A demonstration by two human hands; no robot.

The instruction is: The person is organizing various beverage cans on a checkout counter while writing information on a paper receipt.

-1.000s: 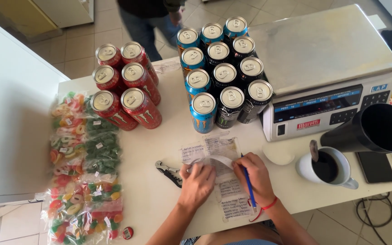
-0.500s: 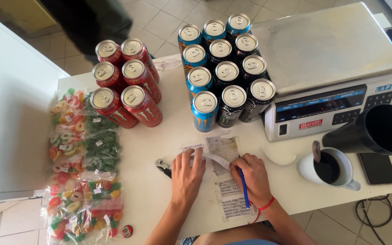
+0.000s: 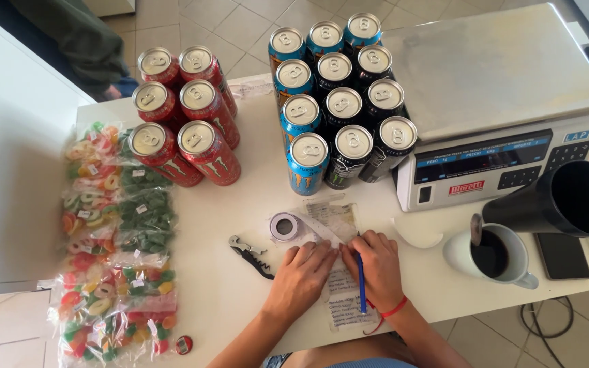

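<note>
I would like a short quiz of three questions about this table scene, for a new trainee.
1. True or false: the right hand holds a blue pen.
2. How many red cans stand on the table?
3. What lies nearest the left hand? A) corkscrew B) mug C) candy bags

Key: 1 true; 2 six; 3 A.
</note>
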